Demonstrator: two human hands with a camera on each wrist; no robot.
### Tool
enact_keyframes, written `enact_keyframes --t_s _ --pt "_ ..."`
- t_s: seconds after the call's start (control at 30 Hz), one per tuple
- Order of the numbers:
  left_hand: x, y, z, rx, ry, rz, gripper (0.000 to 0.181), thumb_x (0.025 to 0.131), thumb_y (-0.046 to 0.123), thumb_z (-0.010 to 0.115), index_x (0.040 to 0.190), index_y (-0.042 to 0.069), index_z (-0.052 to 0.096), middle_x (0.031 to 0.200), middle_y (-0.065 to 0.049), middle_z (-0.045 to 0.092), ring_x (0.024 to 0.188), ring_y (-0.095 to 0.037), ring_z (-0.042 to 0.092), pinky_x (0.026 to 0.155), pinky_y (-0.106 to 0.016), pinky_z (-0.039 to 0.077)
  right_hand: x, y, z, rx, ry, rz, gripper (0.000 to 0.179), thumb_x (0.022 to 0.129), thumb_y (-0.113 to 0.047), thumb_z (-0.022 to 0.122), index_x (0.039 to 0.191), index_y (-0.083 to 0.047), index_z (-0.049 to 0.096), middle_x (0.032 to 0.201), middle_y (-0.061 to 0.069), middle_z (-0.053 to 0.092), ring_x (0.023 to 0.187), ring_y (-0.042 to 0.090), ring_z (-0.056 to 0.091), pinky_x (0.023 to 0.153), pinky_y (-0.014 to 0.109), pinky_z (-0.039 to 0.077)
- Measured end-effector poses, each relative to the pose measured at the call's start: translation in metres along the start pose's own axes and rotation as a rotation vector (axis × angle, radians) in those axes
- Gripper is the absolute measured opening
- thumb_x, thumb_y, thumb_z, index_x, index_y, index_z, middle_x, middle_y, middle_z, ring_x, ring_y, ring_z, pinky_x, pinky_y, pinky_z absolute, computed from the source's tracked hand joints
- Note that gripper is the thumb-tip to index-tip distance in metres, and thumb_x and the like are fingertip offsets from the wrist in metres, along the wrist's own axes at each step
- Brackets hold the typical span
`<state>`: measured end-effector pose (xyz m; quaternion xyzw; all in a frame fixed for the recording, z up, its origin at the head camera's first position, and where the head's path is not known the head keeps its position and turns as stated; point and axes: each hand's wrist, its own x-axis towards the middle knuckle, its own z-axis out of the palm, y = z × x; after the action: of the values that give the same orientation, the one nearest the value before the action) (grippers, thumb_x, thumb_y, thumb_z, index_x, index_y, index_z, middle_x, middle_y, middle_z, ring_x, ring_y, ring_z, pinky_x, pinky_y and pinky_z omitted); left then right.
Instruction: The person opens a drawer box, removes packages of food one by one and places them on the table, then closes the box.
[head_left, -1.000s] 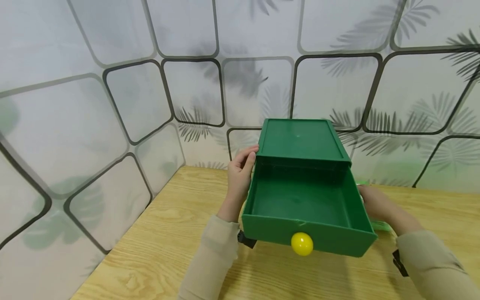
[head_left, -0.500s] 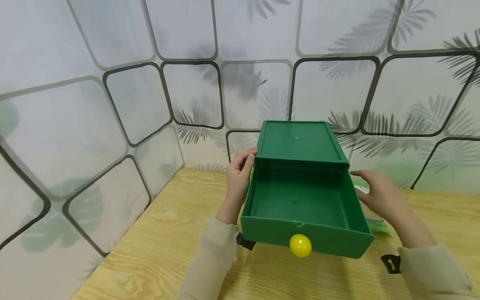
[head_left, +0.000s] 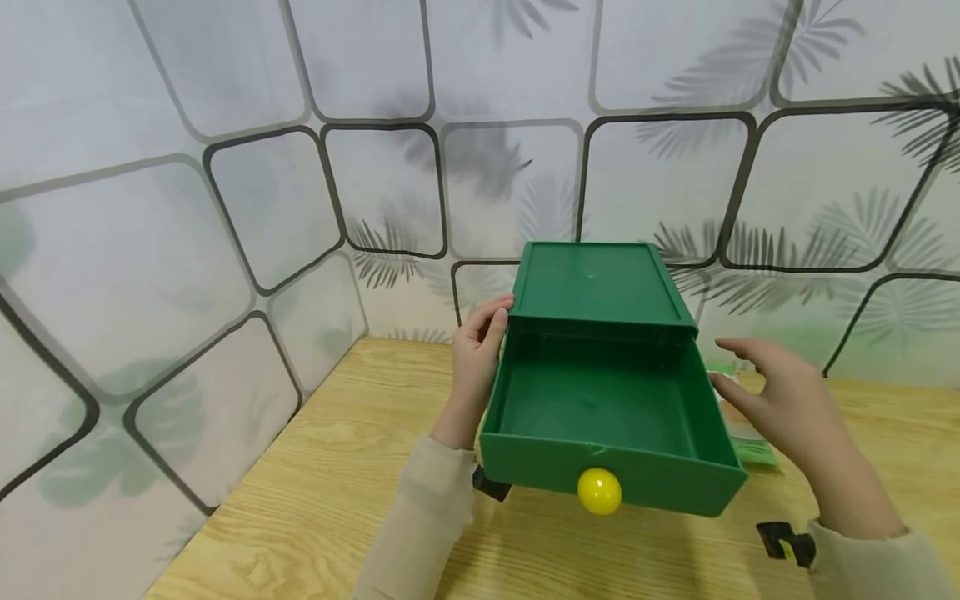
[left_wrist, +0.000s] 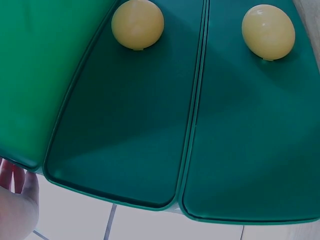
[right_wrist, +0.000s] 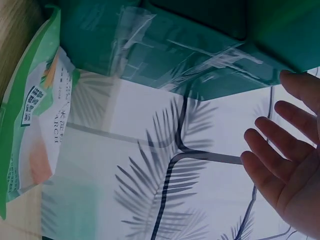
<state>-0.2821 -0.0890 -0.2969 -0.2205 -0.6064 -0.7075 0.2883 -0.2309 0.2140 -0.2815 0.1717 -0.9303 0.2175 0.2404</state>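
A green plastic drawer cabinet (head_left: 603, 279) stands in the middle of the head view, its top drawer (head_left: 592, 392) pulled out with a bare floor inside. A yellow round knob (head_left: 599, 491) sits on that drawer's front. Below it, the left wrist view has two pushed-in drawer fronts (left_wrist: 122, 110) with yellow knobs. My left hand (head_left: 477, 358) rests against the cabinet's left side, fingertips at the top edge. Apart from the cabinet's right side, my right hand (head_left: 791, 404) holds nothing, its fingers spread and slightly bent.
To the right of the cabinet, a green-and-white printed packet (right_wrist: 42, 120) lies on the wooden table (head_left: 300, 508). Clear tape (right_wrist: 135, 40) clings to the cabinet's side. A patterned wall covering (head_left: 517, 67) rises behind and at the left.
My right hand has come out from beside the cabinet and moved right, away from it, uncovering part of the packet. The left hand and the drawer stay put.
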Motion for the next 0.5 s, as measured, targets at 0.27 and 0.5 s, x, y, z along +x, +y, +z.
enact_keyframes --t_s 0.27,0.5 --pt "0.002 0.000 0.001 -0.009 0.014 0.015 0.025 0.091 0.003 0.047 0.107 -0.014 0.057 0.111 -0.022 0.056 0.106 -0.022 0.052 0.089 -0.032 0.042 -0.007 -0.013 -0.007 -0.011 0.179 -0.118 0.041 0.074 -0.005 0.070 0.111 0.003 0.056 0.098 0.023 0.058 0.085 0.036 0.053 0.060 0.050 0.043" --pt "0.002 0.000 0.001 -0.013 0.014 0.012 0.025 0.091 0.003 0.047 0.107 -0.013 0.057 0.112 -0.020 0.056 0.106 -0.021 0.052 0.089 -0.032 0.041 -0.014 -0.029 -0.020 0.029 0.293 -0.178 0.040 0.070 0.000 0.072 0.108 0.003 0.060 0.098 0.020 0.059 0.085 0.033 0.053 0.067 0.037 0.042"
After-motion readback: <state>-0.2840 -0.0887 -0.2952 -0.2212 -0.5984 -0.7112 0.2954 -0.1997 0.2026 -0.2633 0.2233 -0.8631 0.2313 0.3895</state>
